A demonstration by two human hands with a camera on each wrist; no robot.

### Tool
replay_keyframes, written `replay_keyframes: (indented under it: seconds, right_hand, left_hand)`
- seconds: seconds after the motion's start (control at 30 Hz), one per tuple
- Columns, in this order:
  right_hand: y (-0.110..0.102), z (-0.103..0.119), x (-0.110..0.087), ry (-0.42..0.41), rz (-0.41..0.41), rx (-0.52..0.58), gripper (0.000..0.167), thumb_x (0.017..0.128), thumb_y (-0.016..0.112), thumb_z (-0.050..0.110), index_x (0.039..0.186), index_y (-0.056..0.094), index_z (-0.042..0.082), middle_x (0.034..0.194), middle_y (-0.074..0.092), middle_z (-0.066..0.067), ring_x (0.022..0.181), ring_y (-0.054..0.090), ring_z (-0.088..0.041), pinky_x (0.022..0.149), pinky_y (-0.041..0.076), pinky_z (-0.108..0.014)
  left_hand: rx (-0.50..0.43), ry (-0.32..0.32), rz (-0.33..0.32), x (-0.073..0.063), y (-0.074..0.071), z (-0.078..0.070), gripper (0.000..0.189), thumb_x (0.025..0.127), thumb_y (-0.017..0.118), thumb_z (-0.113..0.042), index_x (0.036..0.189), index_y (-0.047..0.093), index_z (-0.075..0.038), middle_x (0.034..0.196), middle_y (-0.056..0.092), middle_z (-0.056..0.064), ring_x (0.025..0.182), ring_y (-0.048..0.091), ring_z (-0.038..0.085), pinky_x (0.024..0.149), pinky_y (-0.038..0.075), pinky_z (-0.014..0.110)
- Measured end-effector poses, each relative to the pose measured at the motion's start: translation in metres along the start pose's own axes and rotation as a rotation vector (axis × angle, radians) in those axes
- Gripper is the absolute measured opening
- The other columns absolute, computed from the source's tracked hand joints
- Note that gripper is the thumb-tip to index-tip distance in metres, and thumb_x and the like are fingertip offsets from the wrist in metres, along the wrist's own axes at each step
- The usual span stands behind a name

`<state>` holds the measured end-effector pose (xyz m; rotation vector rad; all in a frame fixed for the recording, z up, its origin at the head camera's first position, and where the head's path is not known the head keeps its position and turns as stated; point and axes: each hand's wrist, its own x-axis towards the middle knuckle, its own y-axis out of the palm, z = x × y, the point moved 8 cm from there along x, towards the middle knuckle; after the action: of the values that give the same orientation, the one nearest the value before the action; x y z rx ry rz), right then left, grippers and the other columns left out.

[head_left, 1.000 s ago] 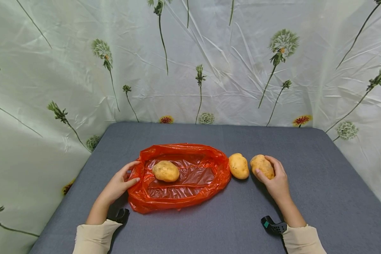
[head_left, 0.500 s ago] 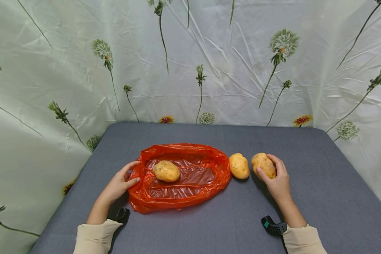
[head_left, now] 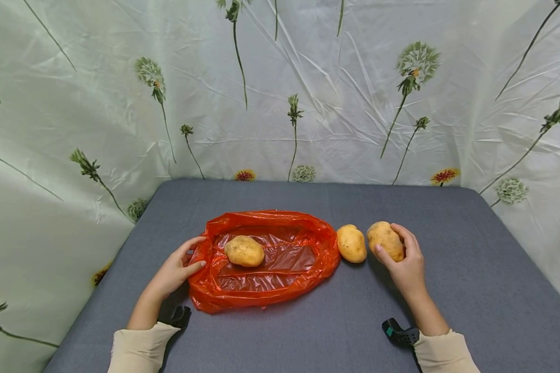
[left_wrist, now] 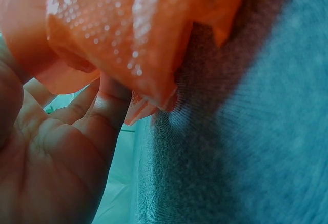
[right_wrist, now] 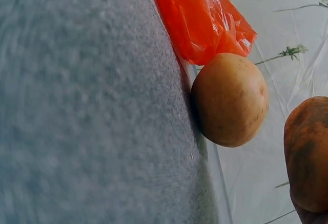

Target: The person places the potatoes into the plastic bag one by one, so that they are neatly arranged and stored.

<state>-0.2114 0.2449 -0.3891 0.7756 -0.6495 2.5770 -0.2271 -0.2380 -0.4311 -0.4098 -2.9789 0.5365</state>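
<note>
A red plastic bag (head_left: 280, 298) lies with its wide mouth facing up, its rim rolled outward. One potato (head_left: 244, 251) rests inside, toward the left. At the bag's left edge my left hand (head_left: 170, 272) holds the rim between thumb and fingers; in the left wrist view the fingers (left_wrist: 105, 108) run in under the plastic. My right hand (head_left: 408, 267) grips another potato (head_left: 383, 241), thumb on the near side and fingers round the far right. The right wrist view shows this potato (right_wrist: 307, 152) raised off the table. Between it and the bag lies a third potato (head_left: 351, 243), against the bag's right edge.
A grey cloth-covered table (head_left: 308, 342) carries everything. Behind it and at both sides hangs a pale curtain (head_left: 280, 103) printed with dandelions. Black camera mounts (head_left: 399, 334) sit at both wrists, by the cream sleeves (head_left: 142, 347).
My right hand has risen slightly with its potato, drifting a little right and then back left. The left hand, the bag and the other two potatoes have stayed in place.
</note>
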Motion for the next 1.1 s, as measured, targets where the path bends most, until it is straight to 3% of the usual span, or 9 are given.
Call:
replay_keyframes:
  seconds: [0.63,0.93,1.1]
  right_hand:
    - [0.009,0.021,-0.001,-0.108,0.01,0.028,0.064,0.06,0.075,-0.009,0.119,0.053,-0.001,0.119,0.051,-0.016,0.106,0.043,-0.003,0.085,0.032,-0.014]
    - [0.012,0.061,-0.001,-0.139,0.027,0.049,0.057,0.06,0.07,-0.016,0.114,0.05,-0.012,0.114,0.049,-0.027,0.107,0.042,-0.002,0.086,0.032,-0.013]
    - [0.016,0.068,-0.002,-0.152,0.04,0.056,0.058,0.06,0.071,-0.016,0.114,0.05,-0.012,0.114,0.049,-0.027,0.108,0.043,-0.004,0.088,0.032,-0.015]
  left_hand:
    - [-0.011,0.009,0.004,0.0,0.0,0.0,0.054,0.087,0.058,-0.004,0.134,0.032,-0.004,0.128,0.033,0.025,0.096,0.052,0.034,0.07,0.048,0.028]
    - [-0.026,0.013,0.011,-0.001,0.0,0.0,0.054,0.087,0.058,-0.005,0.134,0.031,-0.004,0.127,0.034,0.026,0.094,0.053,0.031,0.07,0.049,0.029]
    - [-0.032,0.012,0.013,0.0,0.0,0.001,0.054,0.086,0.058,-0.005,0.134,0.032,-0.004,0.126,0.035,0.026,0.093,0.054,0.03,0.07,0.049,0.029]
